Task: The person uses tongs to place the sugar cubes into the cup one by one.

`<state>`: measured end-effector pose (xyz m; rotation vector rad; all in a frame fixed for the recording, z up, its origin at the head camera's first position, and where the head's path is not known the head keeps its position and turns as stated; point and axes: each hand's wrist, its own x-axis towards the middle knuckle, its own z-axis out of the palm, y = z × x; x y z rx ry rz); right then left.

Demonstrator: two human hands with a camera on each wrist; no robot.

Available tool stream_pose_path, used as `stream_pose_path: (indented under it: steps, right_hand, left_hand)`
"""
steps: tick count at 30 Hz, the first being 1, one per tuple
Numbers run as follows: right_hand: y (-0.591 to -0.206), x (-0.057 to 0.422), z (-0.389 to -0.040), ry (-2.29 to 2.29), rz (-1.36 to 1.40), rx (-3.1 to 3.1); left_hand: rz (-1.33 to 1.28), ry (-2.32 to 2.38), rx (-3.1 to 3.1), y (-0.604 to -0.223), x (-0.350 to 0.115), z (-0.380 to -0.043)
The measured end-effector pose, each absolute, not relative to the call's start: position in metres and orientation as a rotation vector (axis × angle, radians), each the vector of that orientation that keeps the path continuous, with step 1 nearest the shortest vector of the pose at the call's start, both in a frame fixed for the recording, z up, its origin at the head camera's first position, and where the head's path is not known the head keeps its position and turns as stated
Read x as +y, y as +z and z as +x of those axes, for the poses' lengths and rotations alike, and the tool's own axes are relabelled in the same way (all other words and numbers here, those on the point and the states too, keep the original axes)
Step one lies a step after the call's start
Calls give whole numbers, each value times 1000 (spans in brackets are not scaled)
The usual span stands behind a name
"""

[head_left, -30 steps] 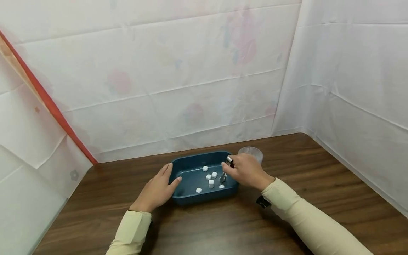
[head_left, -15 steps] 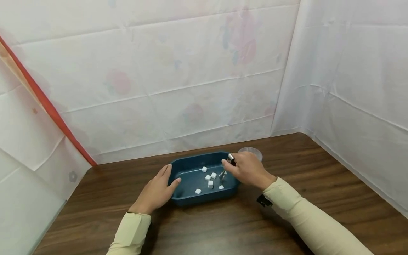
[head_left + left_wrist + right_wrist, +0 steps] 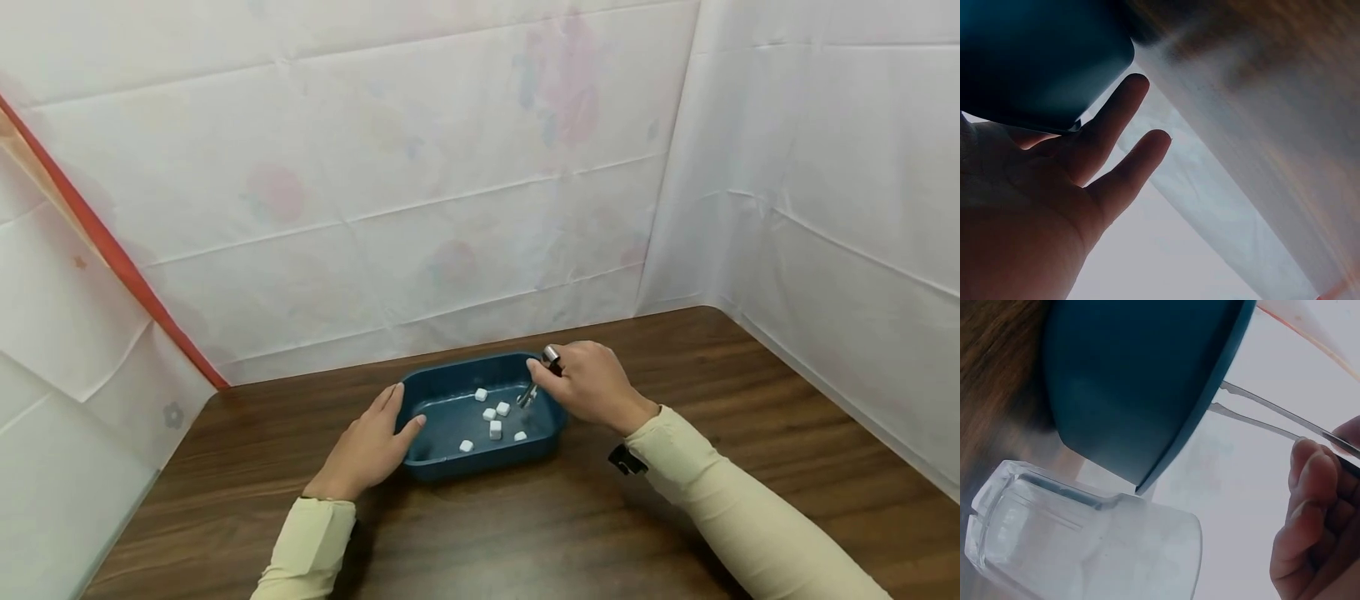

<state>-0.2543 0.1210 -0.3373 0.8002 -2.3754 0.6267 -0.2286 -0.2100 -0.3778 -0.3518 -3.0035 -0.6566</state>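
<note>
My right hand [image 3: 596, 385] grips a pair of metal tongs [image 3: 1272, 411] with its fingers curled round the handle. The tongs' lower end slants into a dark blue rectangular tray [image 3: 450, 471], close to a white cube [image 3: 533, 392] near the right wall. Several other white cubes [image 3: 496, 430] lie scattered on the tray floor. In the right wrist view the tray wall hides the tongs' tips. My left hand [image 3: 367, 446] rests at the tray's left end, thumb over the rim, fingers straight along the outside. Two spread fingers [image 3: 1119, 119] show beneath the tray's edge in the left wrist view.
A clear ribbed cup [image 3: 1091, 537] stands just right of the tray; in the head view my right hand hides it. The brown wooden table [image 3: 510, 533] ends at a white printed sheet [image 3: 450, 208] behind and to the sides.
The right hand and tongs have shifted slightly up and to the right, now covering the cup in the head view. My left hand and the tray have hardly moved.
</note>
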Motion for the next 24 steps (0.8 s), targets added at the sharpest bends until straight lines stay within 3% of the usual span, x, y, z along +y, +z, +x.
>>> stream_pose_path:
  steps: [24]
  right_hand:
    - [-333, 122, -254, 673, 830, -2266]
  left_hand:
    - [-333, -652, -2988, -377, -210, -228]
